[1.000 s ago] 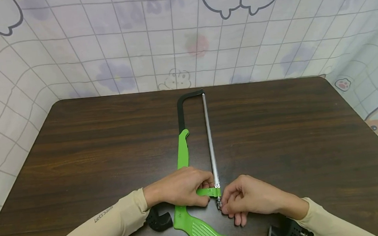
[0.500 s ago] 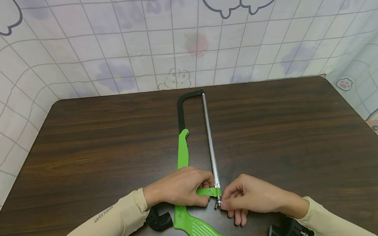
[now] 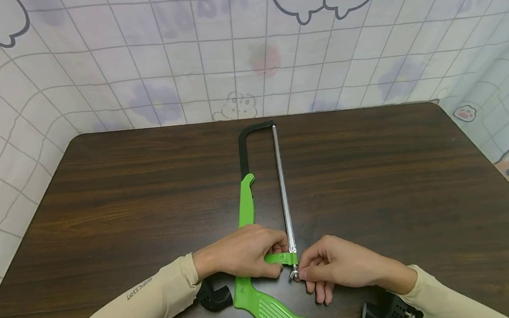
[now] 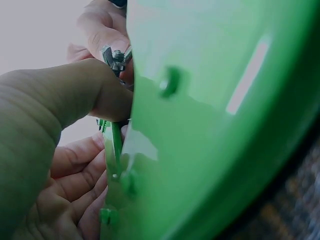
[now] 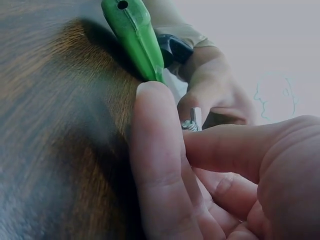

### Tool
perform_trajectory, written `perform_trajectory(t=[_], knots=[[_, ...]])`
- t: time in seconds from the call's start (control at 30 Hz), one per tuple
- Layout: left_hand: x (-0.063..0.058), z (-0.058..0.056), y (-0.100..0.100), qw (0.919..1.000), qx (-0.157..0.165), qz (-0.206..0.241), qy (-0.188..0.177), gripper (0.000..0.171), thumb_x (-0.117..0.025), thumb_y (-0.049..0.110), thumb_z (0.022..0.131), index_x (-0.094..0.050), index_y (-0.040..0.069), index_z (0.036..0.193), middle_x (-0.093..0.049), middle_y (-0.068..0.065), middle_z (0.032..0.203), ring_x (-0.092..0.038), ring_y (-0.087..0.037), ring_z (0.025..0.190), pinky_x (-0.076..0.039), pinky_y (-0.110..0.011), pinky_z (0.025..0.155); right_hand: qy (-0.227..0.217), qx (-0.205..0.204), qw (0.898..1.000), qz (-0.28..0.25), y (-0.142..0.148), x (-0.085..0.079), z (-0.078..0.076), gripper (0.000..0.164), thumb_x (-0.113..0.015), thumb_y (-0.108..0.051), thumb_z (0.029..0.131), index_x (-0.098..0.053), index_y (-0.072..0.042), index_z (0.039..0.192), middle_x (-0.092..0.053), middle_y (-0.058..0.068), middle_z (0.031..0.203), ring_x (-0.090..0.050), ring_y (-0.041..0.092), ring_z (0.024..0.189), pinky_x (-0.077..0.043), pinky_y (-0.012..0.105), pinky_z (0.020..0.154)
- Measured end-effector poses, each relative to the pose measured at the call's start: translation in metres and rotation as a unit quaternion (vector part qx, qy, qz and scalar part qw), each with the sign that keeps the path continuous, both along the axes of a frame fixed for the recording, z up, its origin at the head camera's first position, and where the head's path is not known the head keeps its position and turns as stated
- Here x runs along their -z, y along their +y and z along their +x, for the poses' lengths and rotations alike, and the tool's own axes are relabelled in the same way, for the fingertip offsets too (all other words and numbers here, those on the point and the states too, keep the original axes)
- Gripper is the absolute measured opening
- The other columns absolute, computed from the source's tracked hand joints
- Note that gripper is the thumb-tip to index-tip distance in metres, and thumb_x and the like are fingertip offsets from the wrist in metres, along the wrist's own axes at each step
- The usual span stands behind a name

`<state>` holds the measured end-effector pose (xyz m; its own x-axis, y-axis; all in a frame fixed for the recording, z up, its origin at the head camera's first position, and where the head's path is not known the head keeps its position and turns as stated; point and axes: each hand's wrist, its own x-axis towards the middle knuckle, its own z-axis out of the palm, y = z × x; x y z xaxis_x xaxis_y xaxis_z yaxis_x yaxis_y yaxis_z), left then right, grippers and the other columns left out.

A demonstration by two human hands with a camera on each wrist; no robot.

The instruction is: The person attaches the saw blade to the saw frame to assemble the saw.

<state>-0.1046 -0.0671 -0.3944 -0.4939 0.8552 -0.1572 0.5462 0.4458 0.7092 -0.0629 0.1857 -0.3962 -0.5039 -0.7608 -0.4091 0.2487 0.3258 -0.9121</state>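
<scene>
Right Hand [image 3: 336, 265] Pinches Wing Nut [image 3: 294, 275] on Hacksaw [image 3: 246, 200]

The right thumb and forefinger close on the metal wing nut, partly covering it; one wing shows past the fingertips. Just beside, the left hand [image 3: 249, 253] grips the green frame near its short lower arm, its fingertips partly hidden. In the left wrist view, blurred green metal blocks much of the work. Beyond the hands, the silver blade [image 3: 284, 197] runs up to the black bow, all lying on the dark table [image 3: 397, 177]. Both sleeves are cut off by the head view's lower edge.
</scene>
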Motion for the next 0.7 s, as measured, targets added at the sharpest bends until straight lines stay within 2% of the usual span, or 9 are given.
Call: perform_trajectory(t=[0.17,0.4,0.7], knots=[[0.0002,0.0000,0.0001,1.0000,0.000,0.001,0.001,0.013,-0.069,0.020,0.088,-0.067,0.019,0.101,-0.053,0.012,0.073,-0.042,0.002,0.061,-0.036,-0.015,0.060,0.008,0.002,1.000,0.008,-0.0009,-0.0003,0.0001,0.022,-0.060,-0.017,0.103,-0.073,0.000,0.104,-0.073,0.009,0.084,-0.072,0.009,0.067,-0.061,0.046,0.063],[0.0004,0.0003,0.0000,1.0000,0.001,0.001,0.001,0.012,-0.069,0.020,0.088,-0.067,0.020,0.099,-0.053,0.012,0.072,-0.041,0.002,0.060,-0.035,-0.015,0.059,-0.004,0.015,1.000,0.014,-0.0029,-0.0001,0.0007,0.021,-0.063,-0.018,0.102,-0.072,0.001,0.102,-0.072,0.007,0.082,-0.072,0.010,0.066,-0.062,0.038,0.060],[0.0013,-0.0001,0.0003,1.0000,0.000,-0.002,0.003,0.013,-0.069,0.020,0.088,-0.067,0.020,0.100,-0.055,0.012,0.073,-0.043,0.002,0.061,-0.037,-0.015,0.059,0.002,0.022,0.999,0.027,-0.0047,-0.0004,0.0013,0.021,-0.066,-0.020,0.100,-0.072,0.000,0.100,-0.073,0.007,0.081,-0.072,0.011,0.064,-0.062,0.037,0.059]])
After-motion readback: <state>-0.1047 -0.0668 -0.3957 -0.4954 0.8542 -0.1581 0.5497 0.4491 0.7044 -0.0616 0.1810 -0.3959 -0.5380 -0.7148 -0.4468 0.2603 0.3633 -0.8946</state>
